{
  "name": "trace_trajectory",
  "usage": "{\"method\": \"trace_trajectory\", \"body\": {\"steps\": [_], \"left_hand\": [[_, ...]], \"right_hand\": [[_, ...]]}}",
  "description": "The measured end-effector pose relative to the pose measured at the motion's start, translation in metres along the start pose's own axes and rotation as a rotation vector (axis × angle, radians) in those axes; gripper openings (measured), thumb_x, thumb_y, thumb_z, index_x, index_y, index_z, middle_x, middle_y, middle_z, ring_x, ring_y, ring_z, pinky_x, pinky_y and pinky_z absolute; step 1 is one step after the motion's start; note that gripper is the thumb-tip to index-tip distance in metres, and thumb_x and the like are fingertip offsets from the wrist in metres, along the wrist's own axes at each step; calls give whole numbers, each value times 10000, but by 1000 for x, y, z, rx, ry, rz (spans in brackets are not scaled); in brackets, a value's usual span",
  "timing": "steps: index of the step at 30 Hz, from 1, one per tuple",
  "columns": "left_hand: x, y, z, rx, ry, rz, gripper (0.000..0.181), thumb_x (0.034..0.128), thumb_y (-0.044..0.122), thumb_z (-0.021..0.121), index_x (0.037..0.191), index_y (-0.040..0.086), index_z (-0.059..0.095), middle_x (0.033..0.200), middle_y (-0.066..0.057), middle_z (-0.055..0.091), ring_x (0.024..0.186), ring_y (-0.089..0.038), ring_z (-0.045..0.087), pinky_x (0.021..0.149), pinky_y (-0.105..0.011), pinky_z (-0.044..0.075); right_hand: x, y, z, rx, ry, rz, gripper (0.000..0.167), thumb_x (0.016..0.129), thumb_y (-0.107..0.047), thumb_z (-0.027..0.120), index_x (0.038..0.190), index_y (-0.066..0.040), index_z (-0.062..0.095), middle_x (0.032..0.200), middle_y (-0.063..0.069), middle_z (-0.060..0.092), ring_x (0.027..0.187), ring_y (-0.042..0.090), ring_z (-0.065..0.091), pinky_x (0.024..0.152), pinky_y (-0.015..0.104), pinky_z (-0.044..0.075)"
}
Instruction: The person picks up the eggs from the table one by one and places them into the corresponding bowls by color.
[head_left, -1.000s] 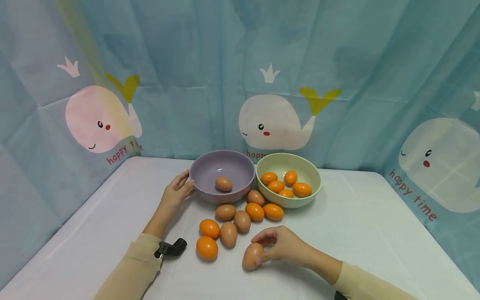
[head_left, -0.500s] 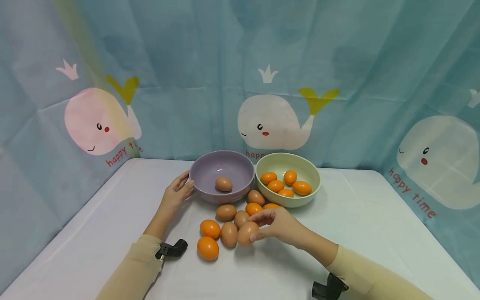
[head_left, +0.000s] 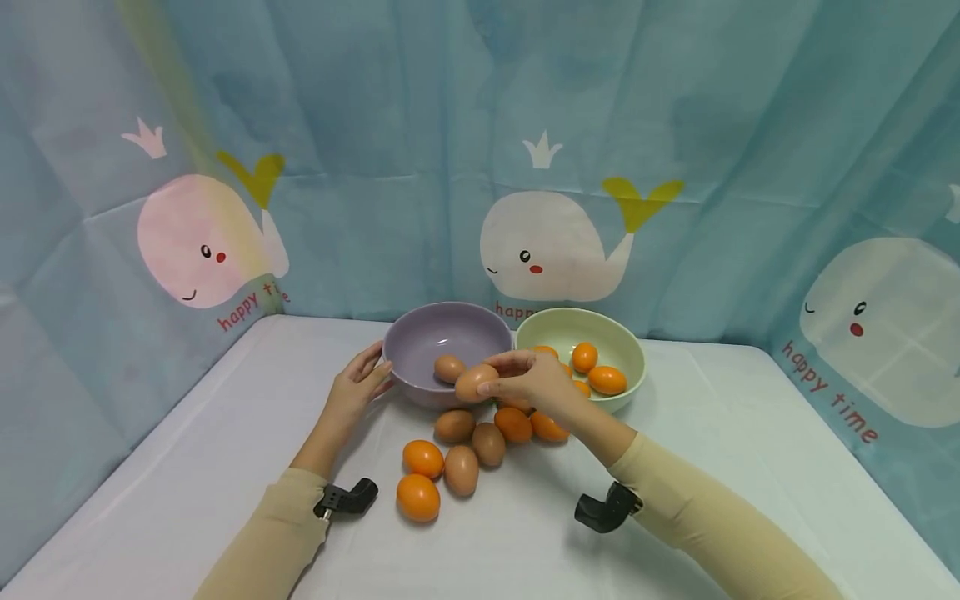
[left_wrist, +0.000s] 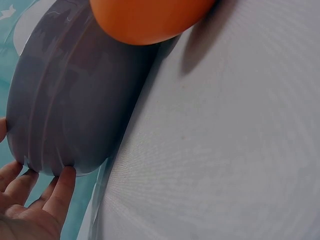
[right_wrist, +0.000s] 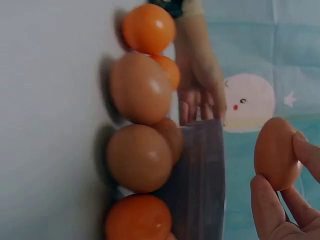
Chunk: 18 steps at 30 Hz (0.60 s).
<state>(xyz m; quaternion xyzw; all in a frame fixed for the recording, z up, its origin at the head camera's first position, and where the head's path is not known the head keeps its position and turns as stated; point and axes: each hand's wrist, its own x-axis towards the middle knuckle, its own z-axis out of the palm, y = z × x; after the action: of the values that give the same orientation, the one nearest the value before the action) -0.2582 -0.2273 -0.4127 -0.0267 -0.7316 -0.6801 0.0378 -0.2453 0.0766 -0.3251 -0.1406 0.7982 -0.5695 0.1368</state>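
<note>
Currently, the right hand [head_left: 538,379] holds a brown egg [head_left: 475,384] in a fingertip grip, raised from the surface [head_left: 510,542] to the near rim of the purple bowl [head_left: 420,333]; transfer appears nearly complete. Another egg [head_left: 448,367] lies inside. The left hand [head_left: 358,385] touches the bowl's outer wall, fingers extended.

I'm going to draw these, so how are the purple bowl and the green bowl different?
The purple bowl sits on the left, the green bowl on the right. A brown egg lies in the purple bowl, but orange egg-shaped pieces lie in the green bowl. The left hand touches the purple bowl, not the green bowl. Both are round and stand upright on the white table.
</note>
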Motion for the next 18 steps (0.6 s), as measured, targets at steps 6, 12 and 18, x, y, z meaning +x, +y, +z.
{"method": "trace_trajectory", "body": {"steps": [6, 12, 18], "left_hand": [[-1, 1, -1, 2, 1, -8, 654, 1031, 273, 553, 1578, 76, 253, 1663, -81, 207, 1476, -255, 353, 1091, -353, 474], [-1, 3, -1, 6, 1, -1, 647, 1034, 264, 548, 1576, 70, 254, 1661, -88, 215, 1475, -262, 353, 1070, -313, 491], [0, 3, 1, -2, -8, -3, 635, 1038, 243, 539, 1575, 62, 252, 1661, -92, 212, 1477, -266, 350, 1094, -361, 464]], "right_hand": [[24, -11, 9, 0, 75, 25, 448, 797, -297, 848, 1203, -156, 722, 1177, 32, 719, 1047, 152, 652, 874, 263, 608], [50, -9, 17, 168, 115, 63, 441, 805, -170, 840, 1209, -54, 705, 1179, 113, 700, 992, 157, 689, 926, 333, 610], [70, -4, 22, 136, 142, 57, 459, 826, -195, 823, 1239, -48, 688, 1245, 109, 680, 1108, 210, 673, 974, 384, 587]]}}
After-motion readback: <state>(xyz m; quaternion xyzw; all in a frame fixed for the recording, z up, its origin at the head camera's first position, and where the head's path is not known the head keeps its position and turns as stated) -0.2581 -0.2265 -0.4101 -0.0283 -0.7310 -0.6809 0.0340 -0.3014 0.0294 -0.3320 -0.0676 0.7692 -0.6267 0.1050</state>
